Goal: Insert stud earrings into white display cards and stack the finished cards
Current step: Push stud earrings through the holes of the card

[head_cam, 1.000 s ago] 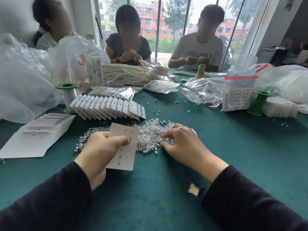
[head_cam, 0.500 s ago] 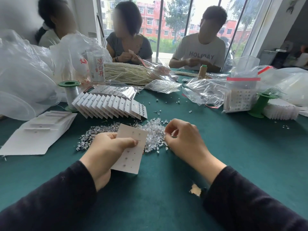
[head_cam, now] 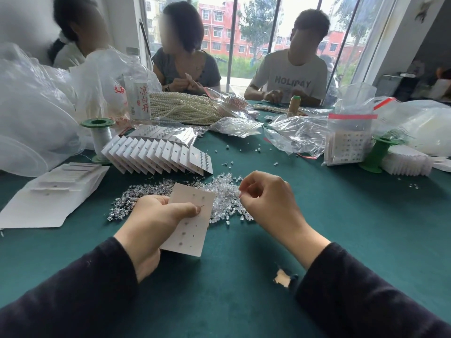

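My left hand (head_cam: 156, 220) grips a white display card (head_cam: 192, 230), thumb pressed on its face beside a thin stud pin that sticks out. The card shows small holes and a few studs. My right hand (head_cam: 266, 198) hovers to the card's right with fingertips pinched together; what they pinch is too small to see. Under and behind both hands lies a pile of clear stud earrings (head_cam: 224, 198) on the green table (head_cam: 366, 228). A fanned row of finished cards (head_cam: 156, 154) lies behind the pile.
Blank cards on white paper (head_cam: 56, 198) lie at the left. Green spools (head_cam: 98, 137) (head_cam: 378, 152), a bottle (head_cam: 139, 93), pearl strands (head_cam: 185, 108) and plastic bags (head_cam: 297, 135) crowd the far side, where three people sit. A paper scrap (head_cam: 281, 278) lies near my right sleeve.
My right hand has lifted off the earring pile with its fingertips pinched and moved toward the card. My left hand has tilted the card slightly upright.
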The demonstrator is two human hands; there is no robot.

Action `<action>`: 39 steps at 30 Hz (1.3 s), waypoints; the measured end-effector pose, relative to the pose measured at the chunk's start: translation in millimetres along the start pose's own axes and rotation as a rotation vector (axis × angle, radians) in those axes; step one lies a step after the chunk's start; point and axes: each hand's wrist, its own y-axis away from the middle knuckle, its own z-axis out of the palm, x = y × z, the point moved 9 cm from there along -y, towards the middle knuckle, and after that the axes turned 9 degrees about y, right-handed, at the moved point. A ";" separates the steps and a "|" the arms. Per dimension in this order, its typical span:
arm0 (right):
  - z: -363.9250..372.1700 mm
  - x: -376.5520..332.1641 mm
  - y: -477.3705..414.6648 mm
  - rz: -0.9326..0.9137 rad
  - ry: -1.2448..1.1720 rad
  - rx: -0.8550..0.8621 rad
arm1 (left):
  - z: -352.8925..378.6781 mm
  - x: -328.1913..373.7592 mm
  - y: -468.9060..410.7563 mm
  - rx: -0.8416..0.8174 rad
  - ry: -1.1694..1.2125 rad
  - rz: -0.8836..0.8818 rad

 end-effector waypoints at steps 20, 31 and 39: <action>11.3 -69.2 34.5 -0.363 -0.111 -0.022 | 2.9 -0.1 2.7 0.005 -0.027 -0.001; 11.5 -69.0 35.8 -0.360 -0.185 -0.013 | 4.6 2.6 4.1 0.001 -0.006 0.004; 15.5 -68.0 36.0 -0.336 -0.178 -0.029 | 5.5 3.6 5.8 -0.008 -0.017 0.009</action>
